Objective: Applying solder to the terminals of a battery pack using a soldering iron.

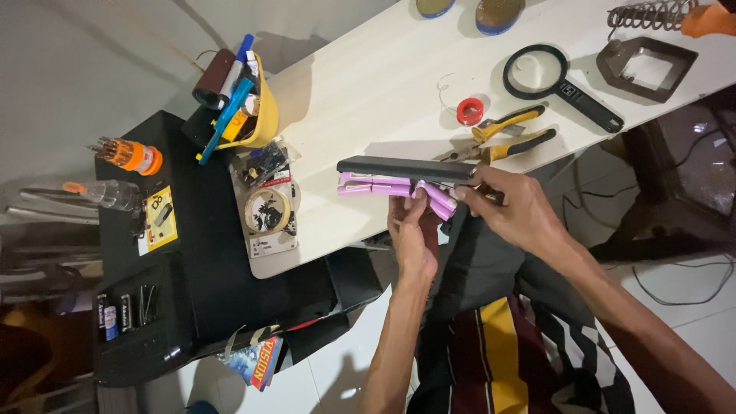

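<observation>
- Pink cylindrical battery cells [383,185]: several side by side, held just over the near edge of the pale tabletop [360,92], directly under a long flat dark bar [405,169] that touches their upper side.
- Left hand [415,239]: fingers curled up around the right-hand end of the cells, closed on them from below.
- Right hand [521,213]: fingers pinched narrow on the right end of the dark bar; what the fingertips grip beyond it cannot be told.
- Yellow-handled pliers [510,134]: lying on the table just behind the right hand; small red tape roll [470,111] beside them.
- Magnifying glass [553,80], black frame and handle, further back; dark stand with coiled wire holder [646,61] at the far right.
- Yellow open container [262,107] at the left table edge: holds blue and white pens and tools, standing tilted.
- Clear plastic packet [268,207]: flat, on the table corner, holding a ring-shaped coil on a pale card.
- Black case [199,222], left of the table: a yellow label card [161,218], an orange-capped bit holder [132,153], several small batteries [115,310] in a recess.
</observation>
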